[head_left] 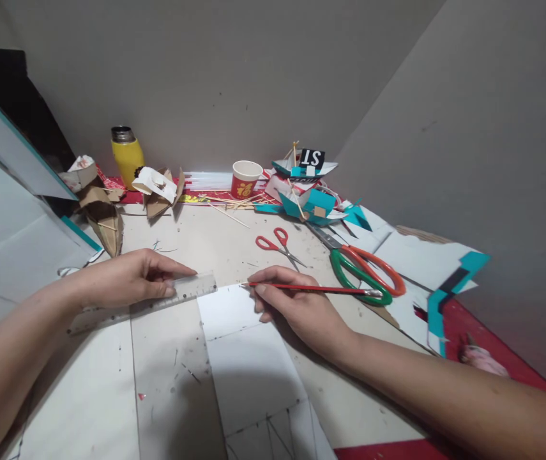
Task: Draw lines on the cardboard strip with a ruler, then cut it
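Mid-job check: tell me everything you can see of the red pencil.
The red pencil is slim and straight, with a dark point and silvery blunt end. The right hand grips it near the point, which is at the white card's far edge; contact is unclear. It lies nearly level across the view, blunt end overlapping the green scissor handle.
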A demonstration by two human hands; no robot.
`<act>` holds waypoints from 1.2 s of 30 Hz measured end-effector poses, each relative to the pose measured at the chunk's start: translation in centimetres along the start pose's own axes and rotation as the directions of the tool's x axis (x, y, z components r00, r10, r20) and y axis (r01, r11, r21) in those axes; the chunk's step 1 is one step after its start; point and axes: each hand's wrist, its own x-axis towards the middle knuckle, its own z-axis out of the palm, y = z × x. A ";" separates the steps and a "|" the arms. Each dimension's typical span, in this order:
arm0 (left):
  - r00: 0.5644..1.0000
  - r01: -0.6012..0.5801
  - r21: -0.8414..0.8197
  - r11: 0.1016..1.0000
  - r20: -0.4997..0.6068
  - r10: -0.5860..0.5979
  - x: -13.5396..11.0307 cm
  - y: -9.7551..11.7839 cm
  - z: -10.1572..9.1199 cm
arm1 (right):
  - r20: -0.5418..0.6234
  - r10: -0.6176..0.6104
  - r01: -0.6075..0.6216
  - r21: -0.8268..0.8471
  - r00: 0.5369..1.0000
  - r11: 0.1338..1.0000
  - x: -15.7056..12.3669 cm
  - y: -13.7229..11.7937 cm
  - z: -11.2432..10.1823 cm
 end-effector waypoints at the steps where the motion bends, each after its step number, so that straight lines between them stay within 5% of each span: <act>1: 1.000 -0.005 0.007 1.000 -0.002 0.005 0.0 0.0 0.0 | 0.024 0.016 -0.016 -0.007 1.000 1.000 0.1 -0.1 -0.1; 9: 1.000 -0.021 0.034 0.999 -0.007 0.021 0.0 0.3 0.1 | 0.135 0.019 -0.028 0.066 0.991 0.997 -0.2 -2.4 1.1; 16: 0.998 -0.062 0.019 0.998 0.005 0.062 0.2 0.3 0.2 | 0.087 -0.004 0.005 -0.009 0.996 1.000 0.1 -1.0 3.9; 23: 0.998 -0.067 0.039 0.997 -0.012 0.068 0.2 0.5 0.2 | 0.093 -0.237 0.254 -0.273 0.967 0.928 0.2 -0.6 4.1; 36: 0.998 -0.053 0.064 0.997 -0.022 0.054 0.2 0.4 0.3 | 0.098 -0.212 0.233 -0.322 0.972 0.917 0.3 -0.4 4.1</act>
